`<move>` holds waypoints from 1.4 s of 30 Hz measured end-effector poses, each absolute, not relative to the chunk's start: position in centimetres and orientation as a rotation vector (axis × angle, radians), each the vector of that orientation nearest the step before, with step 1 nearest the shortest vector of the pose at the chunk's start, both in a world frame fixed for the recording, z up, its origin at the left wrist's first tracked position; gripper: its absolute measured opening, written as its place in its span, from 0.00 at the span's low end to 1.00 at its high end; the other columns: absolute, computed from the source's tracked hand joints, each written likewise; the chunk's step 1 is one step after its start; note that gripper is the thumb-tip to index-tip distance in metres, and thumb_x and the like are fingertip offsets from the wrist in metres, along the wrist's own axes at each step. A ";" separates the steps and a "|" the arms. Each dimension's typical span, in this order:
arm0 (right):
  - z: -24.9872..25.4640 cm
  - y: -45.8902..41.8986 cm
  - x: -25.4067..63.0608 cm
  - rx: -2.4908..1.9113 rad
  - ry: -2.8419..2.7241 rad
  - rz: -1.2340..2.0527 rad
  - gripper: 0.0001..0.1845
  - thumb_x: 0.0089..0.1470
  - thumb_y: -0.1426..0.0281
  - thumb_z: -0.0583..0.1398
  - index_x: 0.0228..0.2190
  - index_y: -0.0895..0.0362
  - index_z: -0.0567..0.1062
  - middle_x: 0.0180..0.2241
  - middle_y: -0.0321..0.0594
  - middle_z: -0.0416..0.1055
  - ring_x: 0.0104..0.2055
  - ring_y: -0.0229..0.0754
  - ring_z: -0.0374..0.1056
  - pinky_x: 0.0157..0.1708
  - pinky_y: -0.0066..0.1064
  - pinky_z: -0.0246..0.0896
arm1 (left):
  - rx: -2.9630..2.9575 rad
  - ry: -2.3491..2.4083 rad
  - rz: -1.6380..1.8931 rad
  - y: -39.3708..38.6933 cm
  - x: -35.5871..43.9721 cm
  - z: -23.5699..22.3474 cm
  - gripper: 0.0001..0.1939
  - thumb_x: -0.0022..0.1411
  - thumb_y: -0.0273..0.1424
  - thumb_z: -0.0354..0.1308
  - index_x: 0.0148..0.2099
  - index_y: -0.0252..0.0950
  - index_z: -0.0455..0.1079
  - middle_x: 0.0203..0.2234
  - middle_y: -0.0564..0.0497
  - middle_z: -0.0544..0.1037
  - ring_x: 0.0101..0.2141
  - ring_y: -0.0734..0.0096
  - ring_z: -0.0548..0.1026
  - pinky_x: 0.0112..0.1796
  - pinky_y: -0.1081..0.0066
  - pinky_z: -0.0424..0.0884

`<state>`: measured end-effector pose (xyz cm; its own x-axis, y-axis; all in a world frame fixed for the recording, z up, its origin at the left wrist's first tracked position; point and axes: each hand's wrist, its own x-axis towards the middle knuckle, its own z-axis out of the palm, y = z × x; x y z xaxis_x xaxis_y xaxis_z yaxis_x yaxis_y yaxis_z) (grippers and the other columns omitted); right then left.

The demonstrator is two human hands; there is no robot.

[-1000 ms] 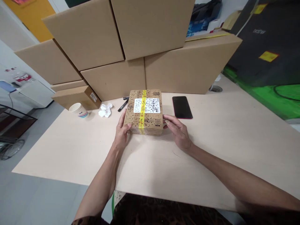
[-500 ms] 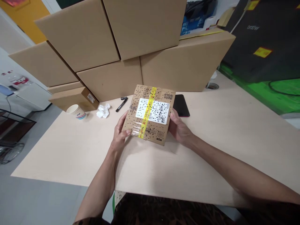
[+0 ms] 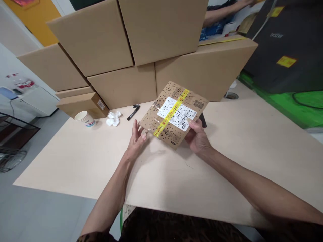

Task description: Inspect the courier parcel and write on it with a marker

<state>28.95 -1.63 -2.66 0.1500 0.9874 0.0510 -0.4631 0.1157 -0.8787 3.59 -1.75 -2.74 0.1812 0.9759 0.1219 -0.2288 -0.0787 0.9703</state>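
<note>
A small brown parcel with black print, a yellow tape stripe and a white label is lifted off the pale table and turned at an angle. My right hand grips its near right edge, thumb on top. My left hand touches the parcel's left corner with its fingers stretched out. A black phone lies mostly hidden behind the parcel.
Large cardboard boxes are stacked along the table's far side. A paper cup, a crumpled tissue and a black marker lie at the left back. Another person's arm shows at the top right.
The parcel was resting on the table between both hands; it has been lifted and rotated clockwise, now covering most of the phone. My left hand's grip has loosened to a touch.
</note>
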 end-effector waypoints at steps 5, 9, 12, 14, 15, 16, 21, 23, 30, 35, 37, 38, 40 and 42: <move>-3.1 -1.8 28.4 -0.837 -0.773 1.183 0.35 0.54 0.52 0.65 0.61 0.41 0.65 0.64 0.40 0.70 0.66 0.58 0.65 0.55 0.56 0.72 | 1.121 0.735 1.029 -2.9 5.5 -2.3 0.55 0.55 0.53 0.72 0.76 0.57 0.46 0.74 0.40 0.54 0.69 0.41 0.62 0.66 0.41 0.59; -3.3 -2.4 27.8 -0.829 -0.879 1.207 0.35 0.55 0.51 0.64 0.62 0.39 0.64 0.65 0.39 0.69 0.66 0.56 0.65 0.59 0.55 0.70 | 1.106 0.675 1.100 -3.5 6.8 -1.7 0.54 0.56 0.47 0.73 0.75 0.59 0.45 0.73 0.43 0.57 0.70 0.44 0.62 0.66 0.42 0.61; -3.6 -2.9 27.3 -0.824 -0.903 1.260 0.36 0.53 0.51 0.67 0.61 0.38 0.65 0.64 0.37 0.70 0.65 0.55 0.66 0.59 0.54 0.70 | 1.106 0.688 1.231 -3.5 7.0 -1.4 0.50 0.56 0.43 0.73 0.74 0.57 0.50 0.72 0.45 0.60 0.69 0.43 0.63 0.66 0.42 0.62; -3.8 -3.0 27.2 -0.830 -0.963 1.300 0.36 0.52 0.49 0.67 0.60 0.37 0.65 0.63 0.37 0.71 0.63 0.55 0.68 0.57 0.54 0.71 | 1.098 0.712 1.287 -3.3 6.8 -1.2 0.49 0.54 0.41 0.74 0.72 0.55 0.54 0.70 0.45 0.63 0.68 0.42 0.65 0.66 0.42 0.62; -4.0 -3.0 27.3 -0.835 -0.996 1.316 0.35 0.53 0.48 0.67 0.60 0.36 0.66 0.63 0.37 0.72 0.63 0.55 0.68 0.56 0.54 0.72 | 1.095 0.725 1.308 -3.2 6.7 -1.2 0.48 0.53 0.41 0.75 0.71 0.54 0.56 0.69 0.45 0.65 0.68 0.41 0.65 0.66 0.42 0.62; -4.1 -3.0 27.4 -0.839 -1.017 1.330 0.35 0.53 0.46 0.66 0.60 0.36 0.66 0.63 0.37 0.71 0.62 0.55 0.69 0.55 0.54 0.73 | 1.092 0.739 1.329 -3.0 6.4 -1.1 0.48 0.52 0.41 0.75 0.70 0.53 0.58 0.68 0.45 0.66 0.67 0.41 0.66 0.66 0.43 0.62; -4.6 -1.9 28.6 -0.819 -0.863 1.373 0.36 0.49 0.42 0.67 0.57 0.38 0.67 0.64 0.38 0.69 0.60 0.56 0.71 0.50 0.55 0.76 | 1.063 0.776 1.409 -2.1 5.0 -1.3 0.43 0.51 0.41 0.74 0.67 0.48 0.64 0.64 0.44 0.72 0.66 0.43 0.68 0.66 0.46 0.64; -4.7 -1.4 29.1 -0.834 -0.819 1.369 0.35 0.50 0.43 0.67 0.55 0.39 0.68 0.62 0.38 0.71 0.58 0.55 0.71 0.49 0.55 0.76 | 1.049 0.773 1.407 -1.9 4.6 -1.3 0.41 0.52 0.40 0.73 0.66 0.46 0.65 0.63 0.44 0.73 0.65 0.44 0.69 0.65 0.47 0.65; -4.9 -1.3 29.7 -0.864 -0.872 1.351 0.32 0.54 0.48 0.65 0.58 0.40 0.68 0.60 0.40 0.72 0.57 0.55 0.72 0.50 0.56 0.76 | 1.066 0.760 1.346 -1.8 4.2 -0.9 0.40 0.55 0.43 0.72 0.67 0.46 0.64 0.65 0.44 0.71 0.67 0.45 0.66 0.66 0.48 0.64; -5.2 -1.3 29.9 -0.872 -0.973 1.302 0.29 0.56 0.46 0.64 0.57 0.38 0.69 0.63 0.38 0.70 0.60 0.54 0.70 0.52 0.54 0.76 | 0.986 0.806 1.400 -1.6 4.2 -1.3 0.39 0.54 0.42 0.73 0.65 0.45 0.64 0.63 0.43 0.74 0.64 0.47 0.71 0.64 0.48 0.67; -5.4 -1.2 30.0 -0.871 -1.026 1.274 0.27 0.58 0.45 0.62 0.56 0.36 0.70 0.62 0.37 0.71 0.61 0.53 0.71 0.54 0.55 0.74 | 0.892 0.805 1.460 -1.4 4.1 -1.3 0.36 0.54 0.42 0.72 0.63 0.43 0.66 0.60 0.44 0.77 0.63 0.48 0.72 0.63 0.49 0.69; -5.5 -1.2 30.0 -0.874 -1.033 1.266 0.26 0.59 0.45 0.62 0.55 0.36 0.70 0.61 0.37 0.72 0.60 0.52 0.71 0.55 0.55 0.74 | 0.848 0.799 1.494 -1.3 3.9 -1.2 0.34 0.54 0.42 0.72 0.61 0.42 0.67 0.59 0.45 0.78 0.63 0.48 0.73 0.62 0.50 0.70; -5.5 -1.2 30.0 -0.909 -1.011 1.257 0.24 0.57 0.46 0.64 0.53 0.37 0.73 0.59 0.38 0.74 0.59 0.52 0.73 0.56 0.55 0.72 | 0.789 0.779 1.579 -1.0 3.3 -0.6 0.31 0.54 0.44 0.70 0.58 0.41 0.71 0.57 0.46 0.80 0.64 0.48 0.72 0.61 0.53 0.71; -5.2 -1.2 29.7 -0.973 -1.003 1.238 0.24 0.54 0.48 0.69 0.49 0.41 0.77 0.56 0.40 0.76 0.56 0.52 0.74 0.56 0.55 0.72 | 0.764 0.745 1.687 -0.9 2.5 0.2 0.29 0.54 0.46 0.69 0.55 0.40 0.73 0.56 0.47 0.81 0.65 0.49 0.70 0.60 0.56 0.72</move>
